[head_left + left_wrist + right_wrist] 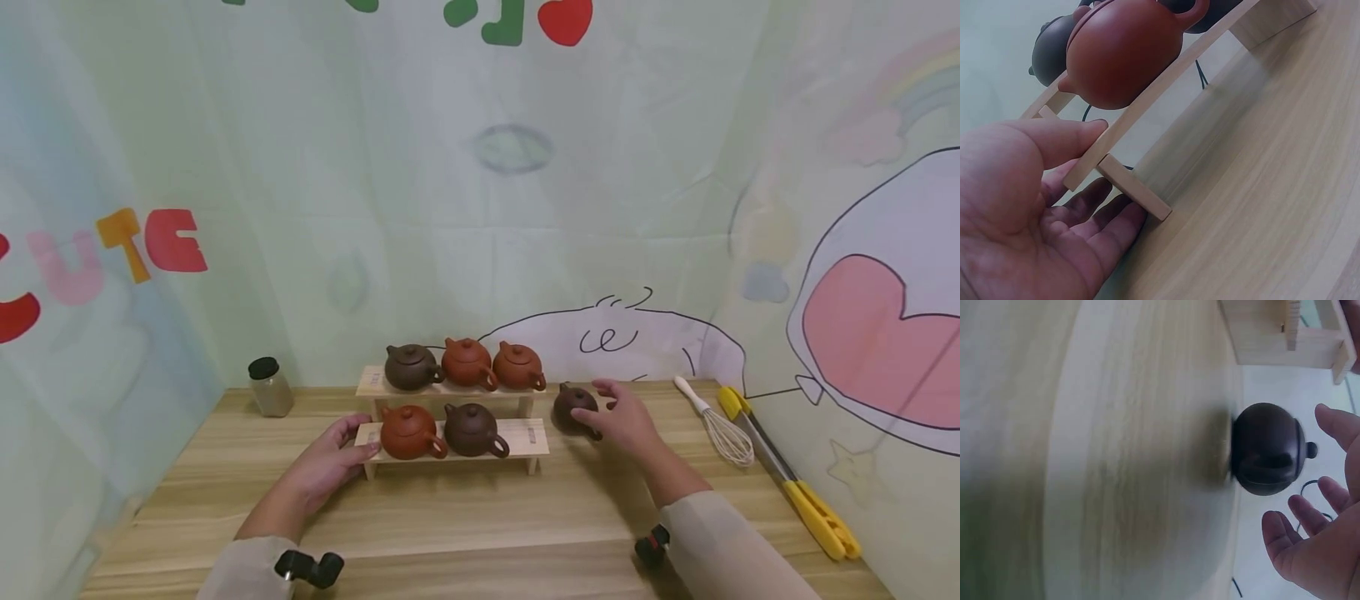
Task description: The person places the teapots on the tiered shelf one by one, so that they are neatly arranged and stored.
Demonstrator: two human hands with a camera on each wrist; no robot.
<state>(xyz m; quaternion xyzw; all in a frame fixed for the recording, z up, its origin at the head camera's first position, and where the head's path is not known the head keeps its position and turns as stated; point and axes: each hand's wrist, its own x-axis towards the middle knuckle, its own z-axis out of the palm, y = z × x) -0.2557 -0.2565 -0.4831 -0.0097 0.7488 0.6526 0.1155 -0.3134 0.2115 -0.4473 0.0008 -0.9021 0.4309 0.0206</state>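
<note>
A two-tier wooden stand (537,437) carries several small clay teapots. My left hand (326,462) grips the left end of its lower shelf; in the left wrist view the thumb (1079,134) lies on the board and the fingers reach below, beside the leg (1135,187). Nearest that hand on the shelf is a red-brown teapot (407,433). To the right of the stand, a dark brown teapot (574,407) sits on the table. Over it my right hand (621,421) is spread, and the right wrist view shows a gap between its fingers and the pot (1266,450).
The lower shelf also holds a dark teapot (472,431); a dark one (410,368) and two red-brown ones (467,364) stand above. A black-lidded jar (271,388) is at back left. A whisk (720,427) and yellow-handled tongs (787,475) lie on the right.
</note>
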